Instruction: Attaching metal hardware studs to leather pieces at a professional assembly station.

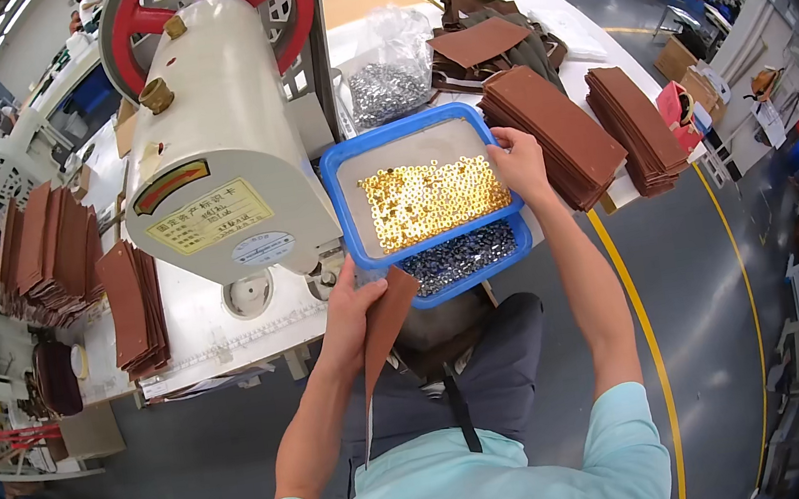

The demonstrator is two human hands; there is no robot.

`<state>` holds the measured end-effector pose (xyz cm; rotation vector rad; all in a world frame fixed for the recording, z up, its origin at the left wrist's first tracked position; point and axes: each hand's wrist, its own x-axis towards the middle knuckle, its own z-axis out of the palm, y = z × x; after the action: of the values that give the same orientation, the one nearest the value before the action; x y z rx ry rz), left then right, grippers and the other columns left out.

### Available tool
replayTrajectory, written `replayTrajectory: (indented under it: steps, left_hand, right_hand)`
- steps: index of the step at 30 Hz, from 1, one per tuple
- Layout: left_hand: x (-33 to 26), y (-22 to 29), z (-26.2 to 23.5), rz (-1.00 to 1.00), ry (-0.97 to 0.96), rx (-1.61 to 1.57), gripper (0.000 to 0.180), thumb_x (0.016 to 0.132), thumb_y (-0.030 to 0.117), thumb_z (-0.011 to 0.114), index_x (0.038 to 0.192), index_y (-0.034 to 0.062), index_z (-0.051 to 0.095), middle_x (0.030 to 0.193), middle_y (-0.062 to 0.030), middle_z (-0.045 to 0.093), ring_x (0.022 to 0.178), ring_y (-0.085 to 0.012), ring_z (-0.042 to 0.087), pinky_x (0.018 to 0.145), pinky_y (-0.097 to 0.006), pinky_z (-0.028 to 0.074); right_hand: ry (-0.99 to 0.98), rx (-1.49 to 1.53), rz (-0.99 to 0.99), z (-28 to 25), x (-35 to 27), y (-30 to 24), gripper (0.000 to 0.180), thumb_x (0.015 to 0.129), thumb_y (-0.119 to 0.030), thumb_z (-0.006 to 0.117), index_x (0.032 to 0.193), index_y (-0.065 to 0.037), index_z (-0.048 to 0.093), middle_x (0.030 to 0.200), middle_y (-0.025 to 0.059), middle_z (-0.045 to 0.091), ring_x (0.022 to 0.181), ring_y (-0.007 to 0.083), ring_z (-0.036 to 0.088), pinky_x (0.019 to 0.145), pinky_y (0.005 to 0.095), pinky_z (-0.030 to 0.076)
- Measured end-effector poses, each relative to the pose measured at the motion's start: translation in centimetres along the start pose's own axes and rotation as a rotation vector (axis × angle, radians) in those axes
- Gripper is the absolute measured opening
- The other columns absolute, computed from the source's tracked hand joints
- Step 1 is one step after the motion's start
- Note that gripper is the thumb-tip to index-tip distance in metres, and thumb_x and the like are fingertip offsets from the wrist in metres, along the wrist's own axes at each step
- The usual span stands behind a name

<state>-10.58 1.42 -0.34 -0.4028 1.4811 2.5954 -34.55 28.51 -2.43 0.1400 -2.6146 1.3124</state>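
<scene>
My left hand (352,314) is closed on a flat brown leather piece (390,313) that hangs down toward my lap. Its fingertips reach up to the near left corner of a blue tray (404,130). Many small gold ring-shaped fasteners (433,200) lie spread inside that tray. At the tray's right side, my right hand (521,165) is closed over the rim, its fingertips on the inner side; anything small pinched there is hidden. Below sits a second blue tray (446,295), partly covered, with dark silvery metal bits (469,258).
A big cream machine (219,102) with a red wheel (291,1) stands left of the trays. Stacks of brown leather pieces (551,134) lie on the white table (220,339) at both sides. Behind the trays is a clear bag (389,74) of metal parts.
</scene>
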Motion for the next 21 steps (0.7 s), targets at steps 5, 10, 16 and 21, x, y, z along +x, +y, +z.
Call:
replayTrajectory:
  steps: [5, 10, 16, 21]
  left_hand:
    - [0.6, 0.3, 0.0, 0.011, -0.021, -0.011, 0.074, 0.097, 0.004, 0.059, 0.163, 0.0096, 0.024, 0.114, -0.0088, 0.069, 0.096, -0.0132, 0.066, 0.083, -0.029, 0.054]
    - [-2.6, -2.3, -1.0, 0.04, 0.111, 0.083, 0.067, 0.1, 0.005, 0.062, 0.159, 0.0075, 0.031, 0.101, -0.0054, 0.072, 0.09, -0.0104, 0.066, 0.081, -0.026, 0.054]
    - [-4.7, -4.5, -1.2, 0.013, 0.09, 0.19, 0.036, 0.1, 0.009, 0.069, 0.134, 0.0013, 0.064, 0.095, -0.0007, 0.072, 0.085, -0.0045, 0.064, 0.077, -0.021, 0.052]
    - [-5.1, -4.9, -2.0, 0.029, 0.086, 0.209, 0.032, 0.1, 0.009, 0.069, 0.131, 0.0012, 0.066, 0.096, -0.0006, 0.072, 0.086, -0.0047, 0.064, 0.076, -0.021, 0.053]
  right_hand:
    - [0.107, -0.31, -0.19, -0.4, -0.5, -1.0, 0.035, 0.087, -0.015, 0.072, 0.119, -0.003, 0.073, 0.105, 0.0149, 0.075, 0.095, 0.0321, 0.072, 0.088, 0.0409, 0.056]
    - [-0.407, -0.15, -0.306, -0.3, -3.9, -5.3, 0.032, 0.086, -0.017, 0.074, 0.115, -0.004, 0.075, 0.116, 0.0145, 0.07, 0.1, 0.034, 0.069, 0.092, 0.0434, 0.054]
    - [-0.305, -0.254, -0.409, 2.2, -3.8, -5.9, 0.032, 0.084, -0.016, 0.076, 0.115, -0.005, 0.076, 0.111, 0.0183, 0.07, 0.099, 0.0374, 0.069, 0.091, 0.0446, 0.054]
    - [-0.341, -0.295, -0.347, 3.8, -1.7, -5.8, 0.022, 0.085, -0.013, 0.074, 0.104, -0.004, 0.078, 0.101, 0.0188, 0.071, 0.096, 0.0385, 0.069, 0.088, 0.0458, 0.054]
